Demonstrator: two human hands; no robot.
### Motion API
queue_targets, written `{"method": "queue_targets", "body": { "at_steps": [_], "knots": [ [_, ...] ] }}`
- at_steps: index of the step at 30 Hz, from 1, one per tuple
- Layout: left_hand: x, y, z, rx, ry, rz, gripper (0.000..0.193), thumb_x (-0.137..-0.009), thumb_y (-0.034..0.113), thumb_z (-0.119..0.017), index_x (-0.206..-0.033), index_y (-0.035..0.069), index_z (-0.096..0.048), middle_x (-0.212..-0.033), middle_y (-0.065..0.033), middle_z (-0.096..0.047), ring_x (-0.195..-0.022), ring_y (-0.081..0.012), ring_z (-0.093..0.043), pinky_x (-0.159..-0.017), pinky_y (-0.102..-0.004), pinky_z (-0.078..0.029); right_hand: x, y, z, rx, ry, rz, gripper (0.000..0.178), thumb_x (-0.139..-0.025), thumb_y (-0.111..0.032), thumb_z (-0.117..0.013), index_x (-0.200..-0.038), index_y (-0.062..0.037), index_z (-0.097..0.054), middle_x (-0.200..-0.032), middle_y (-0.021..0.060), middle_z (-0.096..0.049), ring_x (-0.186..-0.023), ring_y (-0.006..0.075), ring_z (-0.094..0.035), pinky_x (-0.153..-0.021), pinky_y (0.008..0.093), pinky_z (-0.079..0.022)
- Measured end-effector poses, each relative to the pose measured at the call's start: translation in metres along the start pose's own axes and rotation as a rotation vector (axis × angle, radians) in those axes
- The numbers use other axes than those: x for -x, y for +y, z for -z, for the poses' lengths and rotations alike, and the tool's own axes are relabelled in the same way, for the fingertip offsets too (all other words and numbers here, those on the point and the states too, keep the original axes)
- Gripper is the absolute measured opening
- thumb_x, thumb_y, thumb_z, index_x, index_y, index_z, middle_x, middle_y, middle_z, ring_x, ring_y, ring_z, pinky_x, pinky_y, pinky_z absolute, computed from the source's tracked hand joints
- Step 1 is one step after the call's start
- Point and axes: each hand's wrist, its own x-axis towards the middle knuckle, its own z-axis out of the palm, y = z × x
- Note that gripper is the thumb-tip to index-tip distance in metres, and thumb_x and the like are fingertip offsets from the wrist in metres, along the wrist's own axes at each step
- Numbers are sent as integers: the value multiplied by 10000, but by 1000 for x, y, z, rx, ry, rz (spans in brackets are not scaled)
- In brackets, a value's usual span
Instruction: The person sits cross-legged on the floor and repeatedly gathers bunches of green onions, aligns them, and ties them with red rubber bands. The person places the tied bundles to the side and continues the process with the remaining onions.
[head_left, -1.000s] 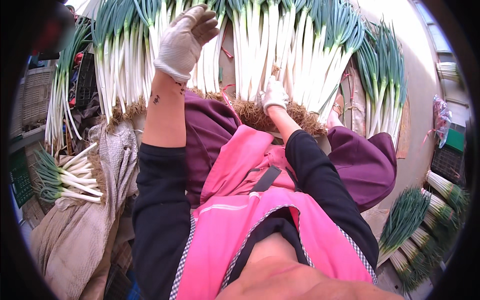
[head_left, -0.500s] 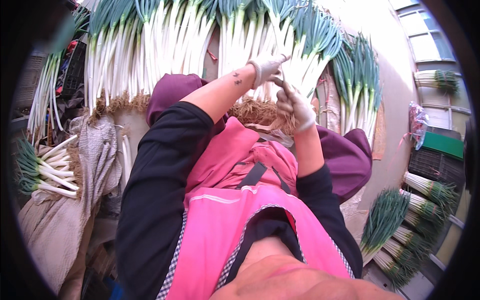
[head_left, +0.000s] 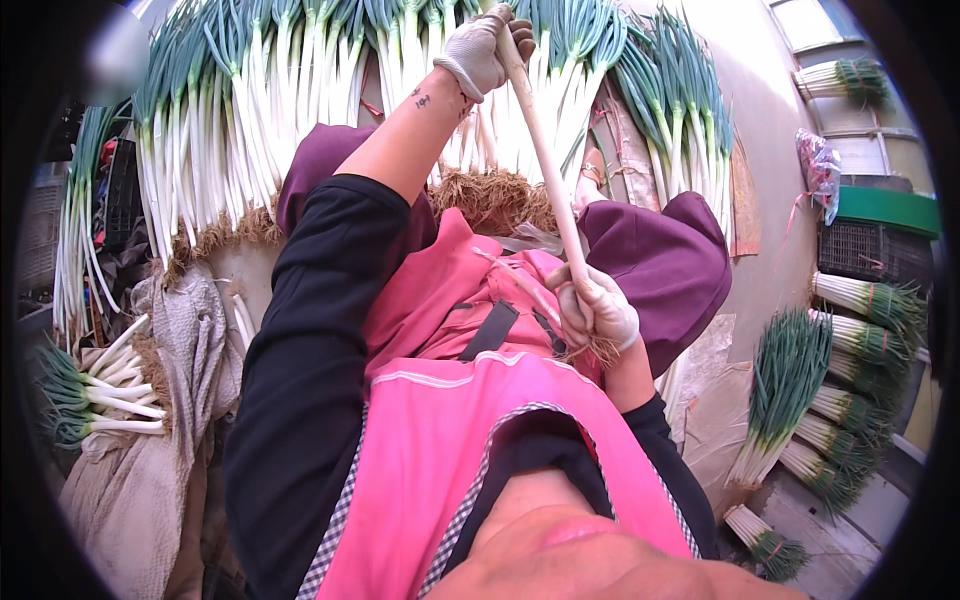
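A long white green onion point(head_left: 545, 150) slants across my lap, its root end toward me. My left hand point(head_left: 478, 52), in a pale glove, is closed round its upper stalk at the far end. My right hand point(head_left: 595, 308), also gloved, is closed round the stalk near the roots, with brown root hairs point(head_left: 597, 352) sticking out below the fingers. A thin pale strip point(head_left: 518, 275), probably outer skin, hangs beside the right hand over the pink apron point(head_left: 520, 390). The onion's leaf end is out of view beyond the left hand.
A wide row of green onions point(head_left: 225, 130) lies before me, roots toward me. At left are a smaller pile point(head_left: 120, 385) and woven sacking point(head_left: 190, 340). Tied bundles point(head_left: 840, 410) lie at right, near a black crate point(head_left: 870, 250) and a plastic bag point(head_left: 818, 170).
My hands were close together over the row; now they are far apart along one onion. The left has moved away from me, the right back toward my body. The pale strip now shows.
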Motion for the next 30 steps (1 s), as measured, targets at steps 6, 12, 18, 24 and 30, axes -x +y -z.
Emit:
{"method": "queue_targets", "body": {
  "at_steps": [6, 12, 18, 24, 30],
  "knots": [
    [35, -2, 4, -279, 14, -129, 259, -871, 108, -592, -1034, 6, -419, -796, -102, -552, -648, -167, -558, -594, -306, -538, -62, -8, -13, 696, 285, 64, 357, -895, -310, -511, -1006, 29, -504, -585, 32, -498, -401, 91, -441, -374, 214, -360],
    [37, 0, 12, -346, 48, -175, 207, -858, 106, -610, -977, 9, -469, -765, -92, -553, -612, -168, -558, -555, -299, -533, -161, -41, -34, 856, 294, 338, 407, -884, -304, -547, -1120, 23, -493, -674, 53, -544, -441, 96, -470, -405, 234, -391],
    [19, 64, 34, -398, 274, -313, 122, -883, 131, -554, -928, 70, -459, -704, -53, -510, -550, -149, -502, -463, -271, -454, -158, -20, -45, 1094, 223, 101, 374, -837, -224, -584, -1108, 24, -512, -722, 27, -512, -632, 80, -467, -532, 249, -399],
    [43, 89, 25, -280, 152, -536, 202, -876, 110, -568, -959, 15, -410, -693, -84, -537, -501, -150, -522, -445, -287, -473, -107, 47, 3, 899, 346, 3, 149, -843, -105, -600, -974, -36, -578, -747, -3, -545, -686, 78, -488, -634, 230, -428],
    [138, 33, -12, -406, 82, -440, 198, -896, 152, -540, -991, 31, -416, -703, -41, -509, -518, -105, -510, -448, -263, -476, -114, 25, -35, 636, 307, 138, 141, -853, -97, -612, -970, -38, -559, -702, 0, -535, -482, 43, -459, -407, 194, -367]
  ]
}}
